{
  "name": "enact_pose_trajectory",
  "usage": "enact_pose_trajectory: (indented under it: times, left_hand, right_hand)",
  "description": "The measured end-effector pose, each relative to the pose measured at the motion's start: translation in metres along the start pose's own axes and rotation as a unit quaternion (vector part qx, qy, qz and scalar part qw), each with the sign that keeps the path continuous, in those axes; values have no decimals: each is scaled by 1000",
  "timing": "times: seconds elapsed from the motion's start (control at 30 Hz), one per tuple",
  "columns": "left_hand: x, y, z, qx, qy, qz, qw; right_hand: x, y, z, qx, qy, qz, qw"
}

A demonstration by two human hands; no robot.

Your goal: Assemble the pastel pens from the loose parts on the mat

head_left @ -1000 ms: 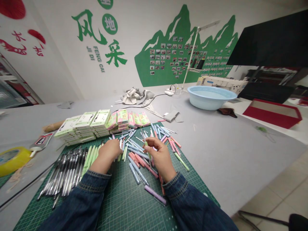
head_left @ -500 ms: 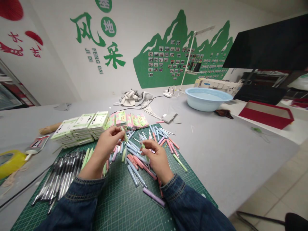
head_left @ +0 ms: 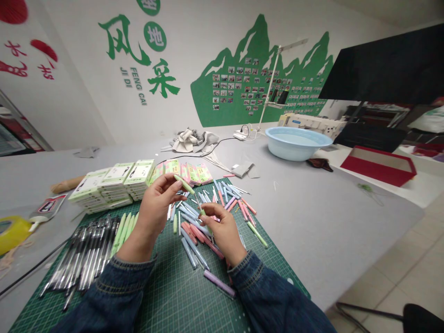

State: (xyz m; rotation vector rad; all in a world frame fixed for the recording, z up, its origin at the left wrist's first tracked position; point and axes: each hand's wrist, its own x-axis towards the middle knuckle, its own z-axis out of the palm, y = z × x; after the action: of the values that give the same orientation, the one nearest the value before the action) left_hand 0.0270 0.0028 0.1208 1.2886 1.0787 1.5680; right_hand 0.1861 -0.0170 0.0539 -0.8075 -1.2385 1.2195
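Well, my left hand (head_left: 154, 210) is raised above the mat, pinching a pale green pen (head_left: 184, 184) between thumb and fingers, its far end angled toward my right hand (head_left: 222, 233). That right hand is pinching a slim green piece (head_left: 203, 213) (my fingers hide most of it, so I can't tell exactly what part it is). My hands are apart but near each other, and the two green items aren't clearly touching. Below them lies a green cutting mat (head_left: 163, 300), strewn with loose blue, pink and green pens (head_left: 197, 236), and a purple pen (head_left: 219, 283) sits nearer me. Toward my left, a row of black gel pens (head_left: 83, 254) lies beside a row of green pens (head_left: 120, 240). Just past the mat are stacks of white-and-green boxes (head_left: 116, 182) and smaller pink-and-green boxes (head_left: 180, 173), with a yellow tape roll (head_left: 14, 233) off to the left. Farther along the grey table (head_left: 312, 217) are crumpled cloth (head_left: 189, 141) and a pale blue basin (head_left: 294, 143), with a sewing machine (head_left: 310, 122) behind it and a green mountain mural (head_left: 225, 88) on the wall
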Motion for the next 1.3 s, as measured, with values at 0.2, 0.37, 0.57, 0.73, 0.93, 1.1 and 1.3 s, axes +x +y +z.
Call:
enact_pose_trajectory:
  times: [0.2,0.37,0.57,0.73,0.93,1.1,1.3]
  left_hand:
    - [-3,-3,2,68,-38,22,997]
    - [-4,-4,0,89,-56,40,994]
    - [-5,-9,0,108,-90,24,990]
    - [-10,-16,9,83,-96,-3,992]
    - [-12,-21,10,52,-97,-9,994]
    - [-15,-23,7,25,-103,-10,994]
    - [-16,-23,8,19,-138,-12,990]
  right_hand:
    - [0,4,0,-18,0,-5,1000]
    - [0,9,-1,-52,14,-1,999]
    - [0,5,-1,-31,1,-7,1000]
    - [1,7,0,14,28,15,999]
    - [-3,8,3,27,40,-5,999]
    - [-5,6,4,43,30,-8,999]
    - [-5,9,5,92,17,24,995]
